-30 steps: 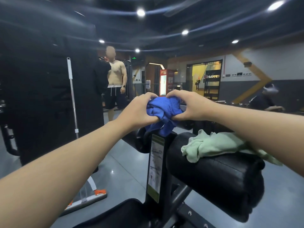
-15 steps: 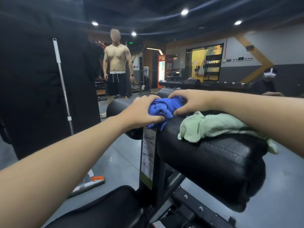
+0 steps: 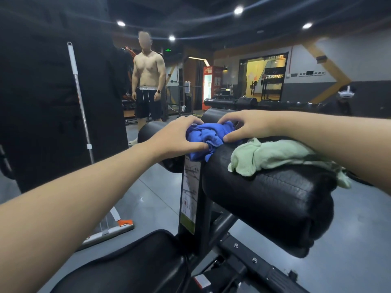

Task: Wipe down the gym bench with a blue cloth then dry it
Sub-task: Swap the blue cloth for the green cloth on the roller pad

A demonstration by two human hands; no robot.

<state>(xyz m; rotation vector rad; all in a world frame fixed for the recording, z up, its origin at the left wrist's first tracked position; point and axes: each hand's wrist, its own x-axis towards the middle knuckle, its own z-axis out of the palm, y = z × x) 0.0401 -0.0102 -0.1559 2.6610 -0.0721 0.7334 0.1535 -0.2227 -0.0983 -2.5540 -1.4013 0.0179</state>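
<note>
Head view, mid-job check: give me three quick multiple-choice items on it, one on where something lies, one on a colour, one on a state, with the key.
1. Where does the green cloth lie?
A. On the floor by the mop
B. On top of the black roller pad, right of the blue cloth
C. On the seat pad at the bottom

2. What colour is the cloth between the two hands?
A. Blue
B. White
C. Orange

3. How is the blue cloth being handled?
A. It lies untouched
B. One hand alone pinches it
C. Both hands grip it, bunched

Key: 1 B, since it is draped over the black roller pad beside the blue one; 2 A, plainly blue against the black padding; 3 C, as the left hand and the right hand both curl fingers onto the crumpled bundle.
</note>
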